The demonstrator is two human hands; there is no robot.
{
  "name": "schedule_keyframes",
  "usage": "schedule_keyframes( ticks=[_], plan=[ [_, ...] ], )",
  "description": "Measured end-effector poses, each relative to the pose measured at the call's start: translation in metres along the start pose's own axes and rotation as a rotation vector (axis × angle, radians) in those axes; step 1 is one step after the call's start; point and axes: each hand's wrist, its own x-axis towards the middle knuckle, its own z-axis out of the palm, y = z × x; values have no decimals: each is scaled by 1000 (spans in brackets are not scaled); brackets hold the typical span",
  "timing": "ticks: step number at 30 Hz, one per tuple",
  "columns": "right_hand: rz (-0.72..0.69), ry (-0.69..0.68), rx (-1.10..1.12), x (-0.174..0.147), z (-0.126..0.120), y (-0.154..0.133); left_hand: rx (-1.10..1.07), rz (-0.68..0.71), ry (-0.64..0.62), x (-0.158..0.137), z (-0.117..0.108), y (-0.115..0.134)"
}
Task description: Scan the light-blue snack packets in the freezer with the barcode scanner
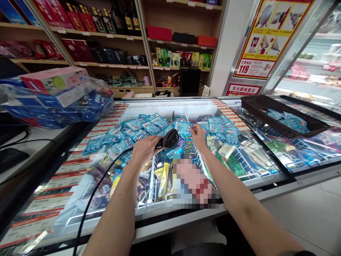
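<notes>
My left hand (145,149) is wrapped round the handle of a black barcode scanner (171,139), whose cable runs down past my left forearm. Between thumb and fingers of my right hand (198,136) is the right edge of a blue packet (182,127), just beyond the scanner's head. Many similar blue packets (135,124) lie spread over the glass top of the freezer, in one heap to the left and a smaller group (218,126) to the right. The scanner's head points toward the held packet; whether they touch I cannot tell.
A dark basket (315,128) with more blue packets stands at the right. Plastic-wrapped boxes (55,96) are piled at the left. Under the glass are white wire baskets (152,177) of frozen goods. Stocked shelves (101,33) line the back; a blurred pink patch lies at the front.
</notes>
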Motion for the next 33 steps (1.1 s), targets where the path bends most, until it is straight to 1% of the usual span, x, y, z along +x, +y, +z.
schedule_keyframes(
  ticks=[7, 13, 16, 19, 22, 26, 28, 30, 31, 33],
  plan=[
    [-8, -3, 12, -1, -1, -1, -1, -14, 7, -1, 1, 0],
    [27, -16, 66, -1, 0, -4, 21, -21, 27, -1, 3, 3],
    [28, 5, 145, -3, -2, -7, 35, -33, 28, 0, 5, 4],
    [12, 41, 143, -5, -5, -10, 46, -76, 45, 0, 6, 3],
    [-21, 96, 37, -5, -8, -10, 46, -151, 97, -1, 5, 1],
    [-59, 211, -270, -6, -10, -14, 25, -220, 151, -3, 1, -2],
    [-78, 238, -425, -9, -11, -21, 17, -245, 174, -4, -2, -2],
    [-129, 225, -540, -13, -12, -29, 8, -257, 187, -4, -4, -2],
    [-165, 194, -579, -15, -12, -32, 6, -259, 188, -4, -4, -2],
    [-230, 86, -627, -19, -12, -34, 6, -263, 183, -4, -5, -2]
  ],
)
